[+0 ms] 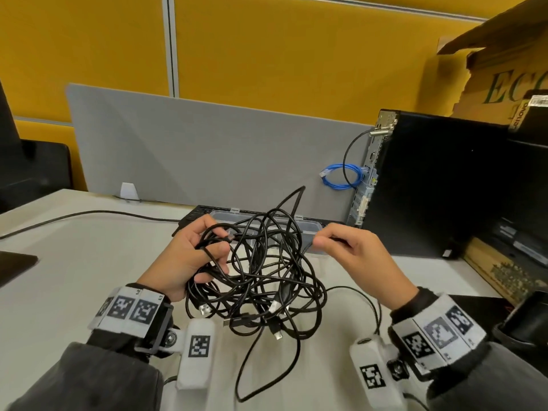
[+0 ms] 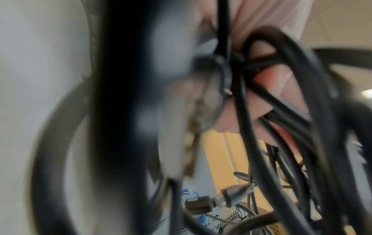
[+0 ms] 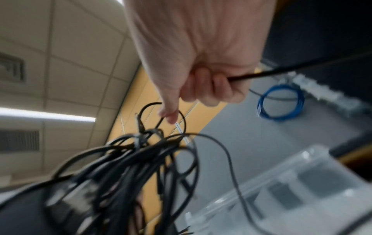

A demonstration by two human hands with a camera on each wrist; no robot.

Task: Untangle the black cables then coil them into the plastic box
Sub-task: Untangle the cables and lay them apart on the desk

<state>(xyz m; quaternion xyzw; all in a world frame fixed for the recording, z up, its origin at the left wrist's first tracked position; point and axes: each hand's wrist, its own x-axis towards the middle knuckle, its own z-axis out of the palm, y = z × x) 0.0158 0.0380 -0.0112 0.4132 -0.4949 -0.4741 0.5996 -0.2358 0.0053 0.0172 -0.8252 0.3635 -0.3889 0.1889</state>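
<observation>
A tangle of black cables (image 1: pixel 261 274) with several USB plugs hangs above the white table between both hands. My left hand (image 1: pixel 195 256) grips a bunch of the strands, with loops running over its fingers (image 2: pixel 281 98). My right hand (image 1: pixel 341 244) pinches one black strand at the tangle's right side; in the right wrist view its fingers (image 3: pixel 211 85) curl round that cable (image 3: pixel 281 70). The clear plastic box (image 1: pixel 308 225) stands just behind the tangle, partly hidden by it, and shows blurred as the plastic box (image 3: pixel 302 182) below the right hand.
A black computer tower (image 1: pixel 444 185) stands at the right with a coiled blue cable (image 1: pixel 344 176) beside it. A keyboard (image 1: pixel 198 213) lies behind the box before a grey divider (image 1: pixel 207 149). Cardboard boxes (image 1: pixel 504 69) stack at far right. A black cable (image 1: pixel 89 216) crosses the table left.
</observation>
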